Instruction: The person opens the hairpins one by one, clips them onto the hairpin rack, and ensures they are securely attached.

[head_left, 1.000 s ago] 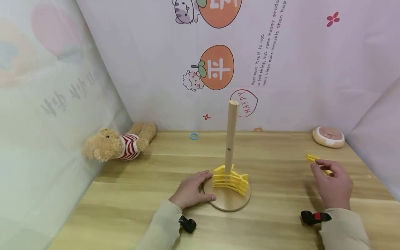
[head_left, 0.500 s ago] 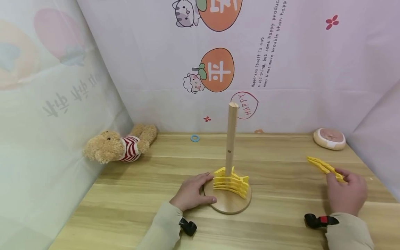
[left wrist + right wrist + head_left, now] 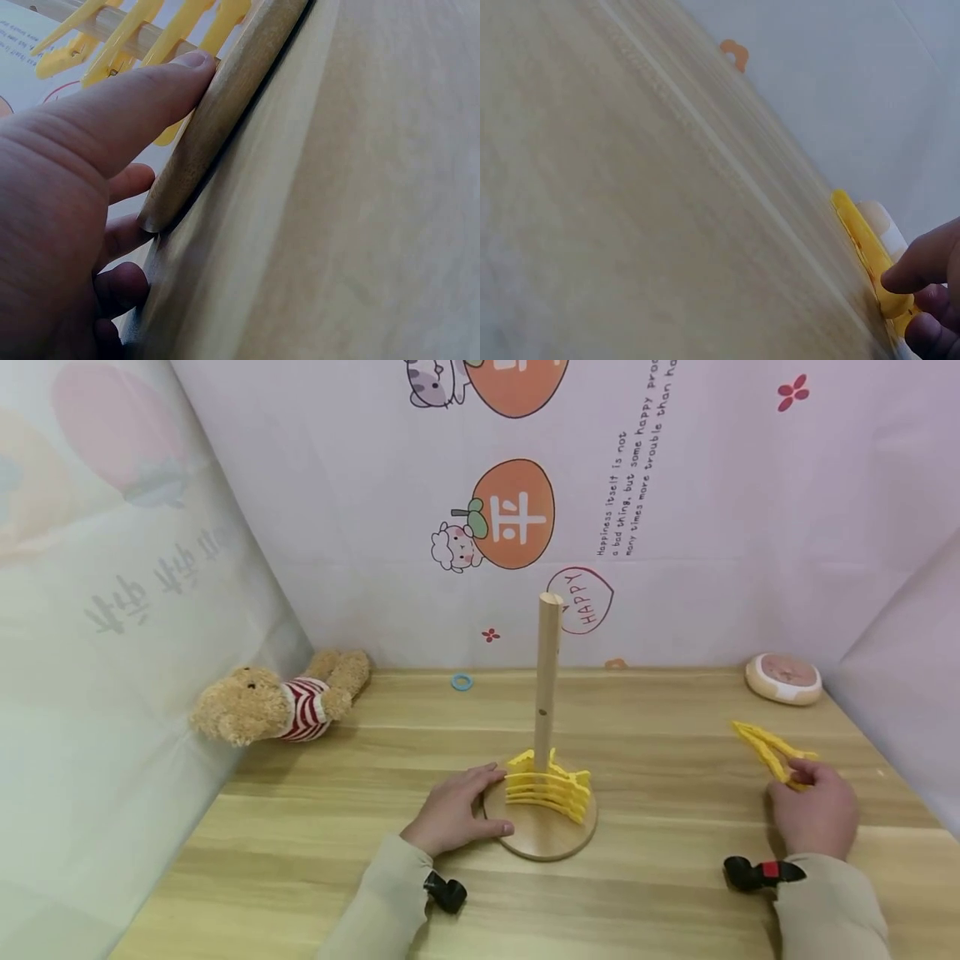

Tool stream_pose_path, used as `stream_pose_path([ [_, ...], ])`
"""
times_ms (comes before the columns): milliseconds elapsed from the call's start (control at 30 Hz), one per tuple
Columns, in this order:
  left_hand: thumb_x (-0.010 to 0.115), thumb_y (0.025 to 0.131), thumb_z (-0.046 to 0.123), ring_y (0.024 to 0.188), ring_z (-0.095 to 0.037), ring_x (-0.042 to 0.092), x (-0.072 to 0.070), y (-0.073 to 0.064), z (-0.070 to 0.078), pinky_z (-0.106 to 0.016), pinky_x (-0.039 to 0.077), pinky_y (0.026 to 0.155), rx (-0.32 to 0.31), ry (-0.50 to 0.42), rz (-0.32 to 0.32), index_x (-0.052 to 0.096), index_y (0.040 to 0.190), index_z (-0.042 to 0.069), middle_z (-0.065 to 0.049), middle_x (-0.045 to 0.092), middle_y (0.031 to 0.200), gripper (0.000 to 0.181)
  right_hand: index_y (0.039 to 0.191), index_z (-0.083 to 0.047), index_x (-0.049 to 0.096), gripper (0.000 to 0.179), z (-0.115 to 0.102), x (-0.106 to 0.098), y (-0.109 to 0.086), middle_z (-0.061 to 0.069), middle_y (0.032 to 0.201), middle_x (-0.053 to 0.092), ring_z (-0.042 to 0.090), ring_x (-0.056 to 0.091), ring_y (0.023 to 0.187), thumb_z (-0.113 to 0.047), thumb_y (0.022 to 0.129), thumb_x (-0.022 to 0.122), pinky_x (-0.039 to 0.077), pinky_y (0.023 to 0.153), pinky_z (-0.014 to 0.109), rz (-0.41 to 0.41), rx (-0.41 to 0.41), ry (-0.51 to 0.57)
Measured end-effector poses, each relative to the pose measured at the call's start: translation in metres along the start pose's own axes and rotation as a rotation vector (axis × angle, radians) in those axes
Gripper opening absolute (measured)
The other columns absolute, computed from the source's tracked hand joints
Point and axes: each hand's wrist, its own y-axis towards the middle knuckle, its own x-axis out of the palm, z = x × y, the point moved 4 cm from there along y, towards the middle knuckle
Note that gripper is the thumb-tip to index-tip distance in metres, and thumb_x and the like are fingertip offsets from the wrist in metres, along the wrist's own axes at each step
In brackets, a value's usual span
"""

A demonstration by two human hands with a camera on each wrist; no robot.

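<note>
A wooden stand rises as an upright post from a round base. Several yellow plastic rings with pointed corners are stacked low around the post. My left hand holds the base at its left edge; in the left wrist view its thumb lies along the rim and the other fingers reach around the edge. Over at the right, my right hand pinches another yellow ring, whose pointed corner faces away to the left. The right wrist view shows this ring nearly edge-on between thumb and fingers.
Against the left wall lies a teddy bear in a striped top. A small blue ring is at the back edge of the wooden table. A rounded pink-and-white object sits at the back right, beyond my right hand.
My right hand moved right and then slightly back left with the yellow ring, turning it from edge-on until its opening shows. The left hand and stand stayed in place.
</note>
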Motion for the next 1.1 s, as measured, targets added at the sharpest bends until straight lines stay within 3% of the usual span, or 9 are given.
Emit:
stream_pose_path([
  [100,0.072,0.082,0.065,0.147,-0.030,0.032,0.001,0.000,-0.003,-0.060,0.023,0.117,0.004,0.004,-0.002,0.045,0.152,0.026,0.003,0.035,0.161,0.085,0.142,0.001,0.053,0.052,0.000,0.001,-0.002,0.025,0.135,0.054,0.040,0.049,0.117,-0.011,0.092,0.062,0.039,0.084,0.044,-0.015,0.000,-0.002],
  [200,0.072,0.082,0.064,0.147,-0.030,0.031,-0.002,0.000,-0.005,-0.060,0.022,0.117,0.005,0.007,0.003,0.045,0.152,0.026,0.003,0.035,0.161,0.085,0.143,0.002,0.052,0.055,-0.001,0.002,-0.003,0.028,0.137,0.048,0.044,0.044,0.117,-0.013,0.091,0.063,0.039,0.086,0.051,-0.021,0.024,0.011],
  [367,0.074,0.081,0.063,0.147,-0.030,0.032,-0.002,-0.003,-0.006,-0.059,0.022,0.117,-0.002,0.013,0.006,0.046,0.151,0.025,0.002,0.036,0.160,0.084,0.145,0.001,0.048,0.062,0.006,0.001,-0.005,0.034,0.136,0.038,0.047,0.042,0.110,-0.014,0.087,0.065,0.035,0.077,0.052,-0.008,0.091,0.003],
  [500,0.074,0.082,0.063,0.146,-0.029,0.033,0.000,-0.002,-0.003,-0.059,0.023,0.117,0.009,0.007,0.013,0.047,0.151,0.025,0.002,0.037,0.160,0.084,0.150,-0.002,0.043,0.066,0.010,-0.007,-0.001,0.035,0.141,0.034,0.051,0.039,0.115,-0.017,0.089,0.063,0.034,0.081,0.059,-0.020,0.122,-0.044],
  [700,0.073,0.081,0.064,0.146,-0.029,0.034,0.003,0.001,-0.003,-0.060,0.024,0.116,0.017,0.009,0.025,0.047,0.151,0.026,0.003,0.038,0.160,0.084,0.147,0.002,0.044,0.064,0.015,-0.013,0.006,0.029,0.131,0.047,0.048,0.042,0.117,-0.020,0.089,0.063,0.032,0.075,0.057,-0.085,0.060,-0.151],
  [933,0.073,0.081,0.066,0.146,-0.029,0.034,0.003,0.002,-0.004,-0.060,0.024,0.116,0.017,0.006,0.023,0.047,0.151,0.026,0.004,0.037,0.160,0.085,0.143,0.009,0.044,0.080,0.020,-0.018,0.010,0.034,0.133,0.053,0.052,0.052,0.112,-0.047,0.091,0.067,0.043,0.077,0.056,-0.207,-0.027,-0.243],
  [1100,0.073,0.081,0.064,0.146,-0.029,0.033,0.003,0.002,-0.004,-0.062,0.023,0.116,0.011,-0.003,0.019,0.046,0.151,0.026,0.003,0.036,0.160,0.085,0.139,0.010,0.049,0.080,0.021,-0.019,0.011,0.034,0.128,0.057,0.053,0.053,0.109,-0.051,0.091,0.067,0.044,0.079,0.055,-0.227,-0.057,-0.242],
])
